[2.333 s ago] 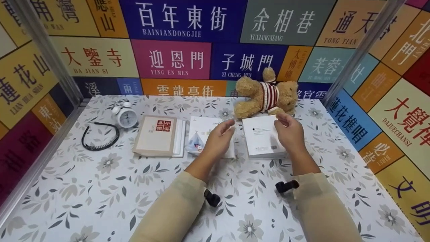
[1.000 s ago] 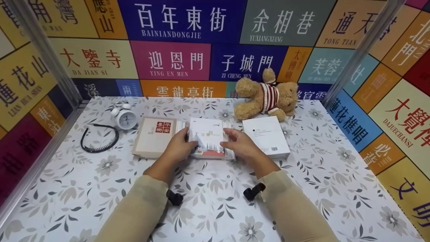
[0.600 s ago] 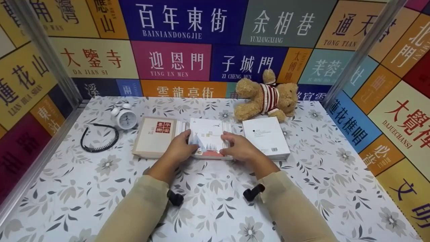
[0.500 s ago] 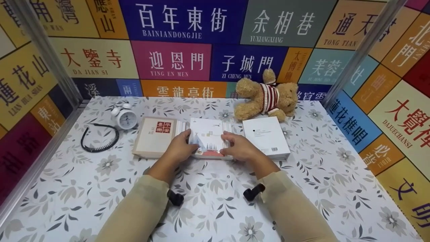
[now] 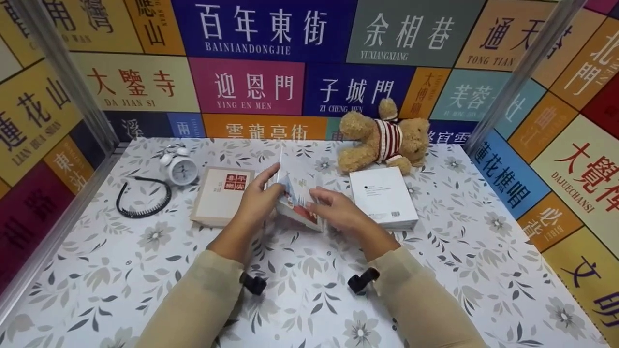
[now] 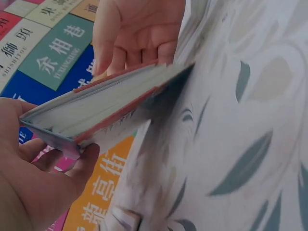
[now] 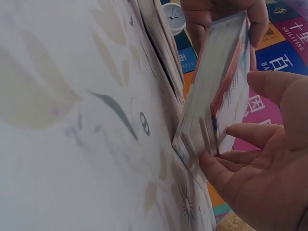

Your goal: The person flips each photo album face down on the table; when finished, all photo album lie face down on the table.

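Note:
My left hand (image 5: 256, 203) grips a white picture book (image 5: 300, 186) by its spine edge, thumb on the front cover and fingers behind. In the left wrist view the book's pages (image 6: 91, 113) show between red-edged covers. The book is tilted, left side raised and right side low near the table. My right hand (image 5: 341, 210) is at the book's right edge. In the right wrist view the right hand's fingers (image 7: 240, 156) are extended and loosely spread, with fingertips touching the book's corner. To the left lies a beige book (image 5: 222, 193) with red stamps.
A white book (image 5: 382, 195), back cover up, lies to the right on a stack. Behind it a teddy bear (image 5: 387, 137) lies against the patterned wall. At the left are a white alarm clock (image 5: 179, 166) and a black headband (image 5: 144, 198). The table (image 5: 300, 299) has a floral cloth.
Both hands came to the middle book and held its two sides. Now the left hand has raised its left side, tilting it to the right, and the right hand's grip has loosened.

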`<state>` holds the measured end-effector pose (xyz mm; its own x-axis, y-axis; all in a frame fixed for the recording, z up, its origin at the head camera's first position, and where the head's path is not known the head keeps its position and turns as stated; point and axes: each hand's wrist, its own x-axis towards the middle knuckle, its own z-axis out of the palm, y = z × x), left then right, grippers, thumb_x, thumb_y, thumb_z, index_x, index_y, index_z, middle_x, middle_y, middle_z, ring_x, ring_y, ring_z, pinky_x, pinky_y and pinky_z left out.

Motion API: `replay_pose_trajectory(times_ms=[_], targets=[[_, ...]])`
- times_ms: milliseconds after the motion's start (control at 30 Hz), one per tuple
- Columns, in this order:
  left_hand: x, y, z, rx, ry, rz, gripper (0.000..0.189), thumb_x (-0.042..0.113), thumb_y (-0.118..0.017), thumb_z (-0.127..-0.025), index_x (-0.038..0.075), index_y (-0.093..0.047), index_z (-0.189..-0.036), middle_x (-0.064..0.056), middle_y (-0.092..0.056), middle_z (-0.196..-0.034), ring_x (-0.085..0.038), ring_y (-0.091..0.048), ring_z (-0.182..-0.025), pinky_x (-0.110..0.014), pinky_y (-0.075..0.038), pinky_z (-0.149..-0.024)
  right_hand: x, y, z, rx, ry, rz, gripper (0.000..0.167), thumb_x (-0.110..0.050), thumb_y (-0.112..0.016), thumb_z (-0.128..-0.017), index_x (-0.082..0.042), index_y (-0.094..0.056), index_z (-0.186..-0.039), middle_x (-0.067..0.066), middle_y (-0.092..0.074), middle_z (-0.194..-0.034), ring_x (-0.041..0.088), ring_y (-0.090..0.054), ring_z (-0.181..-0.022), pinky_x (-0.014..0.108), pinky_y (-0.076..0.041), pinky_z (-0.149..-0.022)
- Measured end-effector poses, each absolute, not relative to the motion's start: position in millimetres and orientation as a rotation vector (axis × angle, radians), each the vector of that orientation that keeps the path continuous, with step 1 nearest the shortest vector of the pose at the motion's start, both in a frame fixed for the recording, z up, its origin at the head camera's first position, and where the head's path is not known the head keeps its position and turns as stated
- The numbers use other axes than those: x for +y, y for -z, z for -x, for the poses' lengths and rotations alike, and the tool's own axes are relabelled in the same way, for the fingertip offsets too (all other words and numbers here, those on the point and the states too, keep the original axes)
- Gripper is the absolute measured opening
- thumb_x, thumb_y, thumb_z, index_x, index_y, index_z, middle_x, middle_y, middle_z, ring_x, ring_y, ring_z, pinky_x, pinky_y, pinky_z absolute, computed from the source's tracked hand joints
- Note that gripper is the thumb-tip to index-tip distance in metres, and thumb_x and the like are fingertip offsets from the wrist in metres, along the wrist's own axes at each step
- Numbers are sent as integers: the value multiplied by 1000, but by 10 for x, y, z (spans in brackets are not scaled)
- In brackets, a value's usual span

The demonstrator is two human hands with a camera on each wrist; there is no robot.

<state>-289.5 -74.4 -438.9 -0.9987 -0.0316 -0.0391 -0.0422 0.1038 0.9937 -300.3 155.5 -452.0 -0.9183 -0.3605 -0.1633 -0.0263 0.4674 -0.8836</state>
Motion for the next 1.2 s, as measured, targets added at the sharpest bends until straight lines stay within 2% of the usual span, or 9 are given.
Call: replay_pose_trajectory(times_ms=[167, 267, 400, 500, 667, 867, 1000, 1200], targets=[[-684, 4289, 2824, 2300, -2174, 2, 59, 27, -63, -99, 33, -55, -157, -5, -60, -156, -27, -66, -134, -45, -53, -115, 1511, 4434, 2950, 2346, 1490, 374, 64, -39, -66, -106, -12, -49, -162, 7, -40, -174, 28, -34, -163, 45, -28, -136], [-646, 4246, 2777, 2286, -2203, -67, 56, 27, -62, -102, 29, -55, -158, -10, -64, -152, -30, -69, -131, -45, -54, -114, 1490, 4373, 2914, 2276, 1584, 427, 61, -36, -62, -109, -13, -47, -163, 6, -43, -172, 27, -35, -163, 46, -30, -135], [-588, 4195, 2720, 2246, -2246, -211, 56, 24, -62, -105, 19, -53, -159, -12, -60, -158, -31, -63, -142, -45, -51, -120, 1456, 4271, 2851, 2132, 1797, 490, 56, -30, -54, -113, -12, -42, -165, 9, -41, -172, 29, -38, -161, 47, -33, -134], [-546, 4174, 2692, 2236, -2252, -301, 58, 20, -63, -104, 13, -51, -160, -12, -53, -164, -29, -53, -152, -44, -47, -124, 1434, 4214, 2812, 2069, 1910, 487, 56, -30, -51, -114, -16, -39, -167, 6, -37, -175, 27, -41, -160, 46, -38, -131], [-510, 4182, 2672, 2223, -2221, -347, 65, 15, -67, -101, 12, -47, -163, -10, -49, -168, -29, -47, -156, -46, -49, -122, 1414, 4181, 2794, 1999, 2023, 424, 58, -35, -48, -115, -27, -32, -170, -3, -26, -179, 27, -34, -163, 54, -42, -127], [-521, 4233, 2707, 2158, -2160, -242, 72, 18, -68, -99, 11, -40, -166, -10, -45, -170, -28, -43, -159, -44, -44, -127, 1446, 4197, 2827, 1997, 2057, 347, 59, -37, -49, -115, -32, -30, -170, 0, -28, -178, 32, -32, -164, 62, -44, -123], [-557, 4279, 2745, 2057, -2167, -237, 70, 16, -62, -102, 10, -37, -167, -11, -44, -170, -28, -45, -158, -45, -39, -131, 1464, 4217, 2857, 2015, 2041, 341, 59, -34, -51, -114, -29, -31, -170, 1, -31, -176, 29, -40, -159, 59, -46, -123], [-588, 4318, 2755, 2021, -2164, -224, 68, 16, -60, -102, 16, -40, -166, -9, -48, -167, -29, -54, -150, -46, -40, -129, 1466, 4261, 2883, 2018, 2046, 329, 60, -26, -54, -113, -21, -34, -170, 1, -34, -175, 27, -53, -147, 50, -51, -120]])
